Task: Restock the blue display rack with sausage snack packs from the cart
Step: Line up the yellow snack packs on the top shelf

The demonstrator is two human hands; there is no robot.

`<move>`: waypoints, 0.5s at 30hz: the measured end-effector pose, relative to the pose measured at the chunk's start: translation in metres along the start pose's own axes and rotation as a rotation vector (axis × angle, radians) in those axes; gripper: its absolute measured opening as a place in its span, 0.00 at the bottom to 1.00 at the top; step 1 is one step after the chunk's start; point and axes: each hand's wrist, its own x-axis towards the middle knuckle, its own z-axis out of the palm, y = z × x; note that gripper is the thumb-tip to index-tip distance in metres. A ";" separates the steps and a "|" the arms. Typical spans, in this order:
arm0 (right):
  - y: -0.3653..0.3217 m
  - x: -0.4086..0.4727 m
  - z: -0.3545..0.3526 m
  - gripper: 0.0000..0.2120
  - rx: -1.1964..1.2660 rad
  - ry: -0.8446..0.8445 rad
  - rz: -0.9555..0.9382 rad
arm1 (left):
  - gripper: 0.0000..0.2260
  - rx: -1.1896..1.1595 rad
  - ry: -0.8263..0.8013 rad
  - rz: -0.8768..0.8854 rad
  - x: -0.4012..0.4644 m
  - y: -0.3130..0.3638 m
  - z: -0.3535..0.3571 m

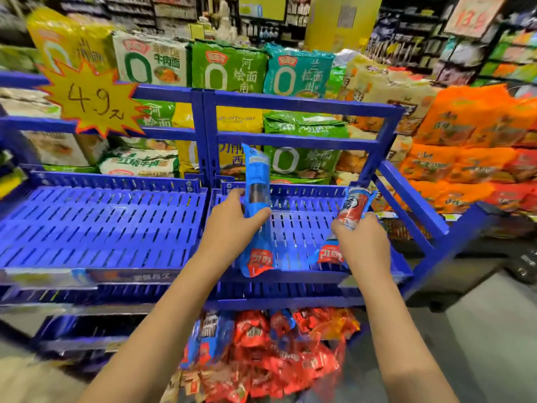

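left hand (232,225) gripping blue pack (257,210), right hand (363,245) gripping red pack (353,209)

Place: a supermarket or grocery shop, seen along a sales aisle.
Price tags: a yellow starburst price card (93,100) clipped to the blue display rack (296,103); a red-numbered sign (472,16) hanging top right.
Stock: stacked instant-noodle bags (229,68) and orange packs (476,117) behind the rack.
Background: long shelves (412,30) crowded with goods.
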 end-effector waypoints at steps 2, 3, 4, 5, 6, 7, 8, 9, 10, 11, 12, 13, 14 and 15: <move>-0.003 -0.004 -0.006 0.18 0.104 0.009 -0.064 | 0.22 -0.099 0.040 0.022 -0.008 0.002 -0.010; -0.006 -0.007 -0.010 0.18 0.158 0.007 -0.101 | 0.22 -0.158 0.056 0.030 -0.013 0.002 -0.017; -0.010 -0.011 -0.013 0.17 0.220 -0.006 -0.146 | 0.21 -0.210 0.075 0.029 -0.018 0.001 -0.023; -0.015 -0.016 -0.016 0.17 0.288 -0.036 -0.189 | 0.20 -0.249 0.098 0.026 -0.026 0.001 -0.031; -0.021 -0.022 -0.018 0.17 0.359 -0.080 -0.229 | 0.19 -0.279 0.123 0.015 -0.035 -0.002 -0.040; -0.029 -0.028 -0.018 0.18 0.421 -0.131 -0.267 | 0.20 -0.310 0.155 0.002 -0.046 -0.005 -0.048; -0.036 -0.034 -0.016 0.20 0.471 -0.191 -0.300 | 0.22 -0.342 0.192 -0.019 -0.057 -0.011 -0.057; -0.043 -0.042 -0.011 0.22 0.517 -0.261 -0.323 | 0.24 -0.365 0.231 -0.048 -0.071 -0.019 -0.067; -0.050 -0.053 -0.005 0.25 0.565 -0.341 -0.335 | 0.23 -0.384 0.278 -0.075 -0.086 -0.026 -0.076; -0.056 -0.064 0.002 0.29 0.604 -0.420 -0.341 | 0.20 -0.401 0.326 -0.096 -0.102 -0.036 -0.085; -0.063 -0.077 0.009 0.33 0.626 -0.487 -0.353 | 0.17 -0.418 0.374 -0.116 -0.119 -0.046 -0.094; -0.069 -0.090 0.017 0.36 0.633 -0.548 -0.377 | 0.14 -0.428 0.420 -0.138 -0.135 -0.056 -0.102; -0.075 -0.104 0.025 0.37 0.636 -0.612 -0.413 | 0.12 -0.440 0.463 -0.163 -0.152 -0.066 -0.111; -0.081 -0.120 0.033 0.36 0.639 -0.676 -0.450 | 0.11 -0.446 0.497 -0.188 -0.170 -0.076 -0.119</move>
